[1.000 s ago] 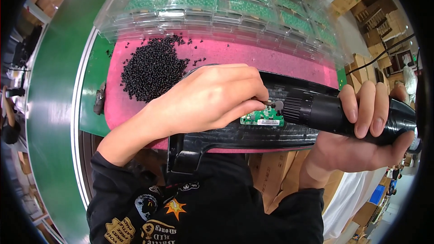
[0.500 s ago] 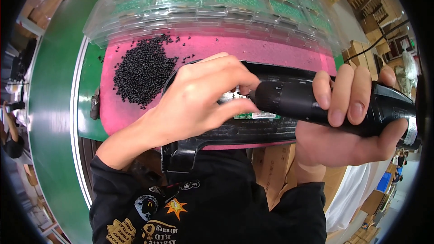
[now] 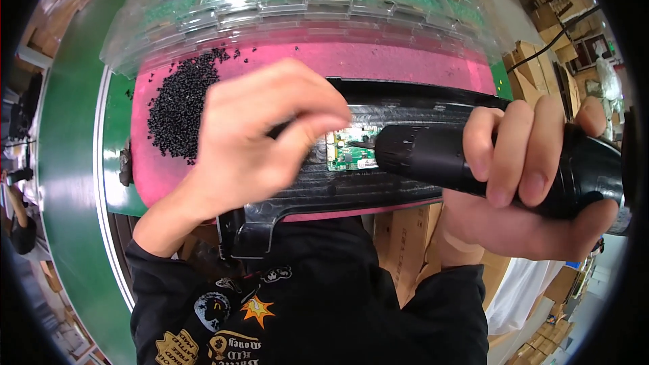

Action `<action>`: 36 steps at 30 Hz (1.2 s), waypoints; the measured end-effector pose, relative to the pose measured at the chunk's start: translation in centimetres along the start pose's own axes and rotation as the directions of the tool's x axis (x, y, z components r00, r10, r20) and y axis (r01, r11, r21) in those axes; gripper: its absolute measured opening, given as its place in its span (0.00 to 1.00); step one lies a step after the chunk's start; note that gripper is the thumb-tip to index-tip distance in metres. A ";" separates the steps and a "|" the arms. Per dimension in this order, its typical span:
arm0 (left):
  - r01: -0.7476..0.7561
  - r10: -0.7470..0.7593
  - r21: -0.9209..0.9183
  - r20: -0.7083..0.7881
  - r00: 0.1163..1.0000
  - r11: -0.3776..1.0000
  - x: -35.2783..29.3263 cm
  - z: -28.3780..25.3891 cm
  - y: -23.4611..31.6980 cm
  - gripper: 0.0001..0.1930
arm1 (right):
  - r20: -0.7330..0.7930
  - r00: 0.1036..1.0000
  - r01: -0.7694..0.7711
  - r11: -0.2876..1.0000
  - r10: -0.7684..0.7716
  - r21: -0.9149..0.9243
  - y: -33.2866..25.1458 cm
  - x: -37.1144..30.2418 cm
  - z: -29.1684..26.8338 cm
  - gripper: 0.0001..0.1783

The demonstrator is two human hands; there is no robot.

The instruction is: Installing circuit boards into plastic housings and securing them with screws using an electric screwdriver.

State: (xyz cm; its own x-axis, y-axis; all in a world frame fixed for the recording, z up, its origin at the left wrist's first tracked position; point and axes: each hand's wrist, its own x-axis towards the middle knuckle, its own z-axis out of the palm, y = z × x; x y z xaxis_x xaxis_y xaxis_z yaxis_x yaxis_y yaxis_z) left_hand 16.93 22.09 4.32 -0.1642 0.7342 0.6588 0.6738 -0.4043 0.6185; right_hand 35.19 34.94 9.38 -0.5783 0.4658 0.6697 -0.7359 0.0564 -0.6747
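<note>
Wrapping right hand [image 3: 534, 177] round black cylindrical electric screwdriver [image 3: 436, 152], pointed left over green rectangular circuit board [image 3: 343, 153]; holding left hand [image 3: 245, 132] loosely curled, nearer board, can't tell if gripping anything

A green bench [image 3: 74, 128] stands left, brown cartons [image 3: 529, 86] right.

I have the right hand [image 3: 514, 220] wrapped round a black electric screwdriver [image 3: 433, 152], its bit [image 3: 363, 144] over the green circuit board [image 3: 343, 157] inside a black housing [image 3: 351, 196]. That housing overhangs the pink mat's [image 3: 426, 61] near edge. I see the left hand [image 3: 250, 135] beside the board, too blurred to tell whether it holds anything. Black screws [image 3: 177, 109] heap by the left edge; clear trays [image 3: 291, 7] line the far edge.
</note>
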 end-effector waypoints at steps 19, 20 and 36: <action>0.038 -0.088 0.115 0.475 0.876 0.993 -0.8 0.4 -1.3 0.13 | -0.158 0.978 -0.159 0.972 0.133 -0.171 3.1 0.1 -4.4 0.26; 0.009 -0.087 0.155 0.504 0.859 0.988 -0.8 0.3 -1.3 0.13 | -0.162 0.978 -0.163 0.970 0.135 -0.178 3.1 0.1 -4.4 0.26; 0.135 -0.250 0.238 0.564 0.787 0.962 -0.4 -0.1 -0.6 0.15 | -0.090 0.980 -0.197 0.930 0.178 -0.309 4.4 0.3 -3.9 0.25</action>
State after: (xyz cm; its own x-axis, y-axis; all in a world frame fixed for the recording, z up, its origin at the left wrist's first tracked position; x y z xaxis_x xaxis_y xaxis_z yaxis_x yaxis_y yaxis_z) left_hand 16.56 21.98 3.71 0.1090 0.9865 0.1220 0.7972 -0.1601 0.5822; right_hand 33.17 38.78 5.44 -0.6658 0.5459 0.5086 -0.4621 0.2336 -0.8555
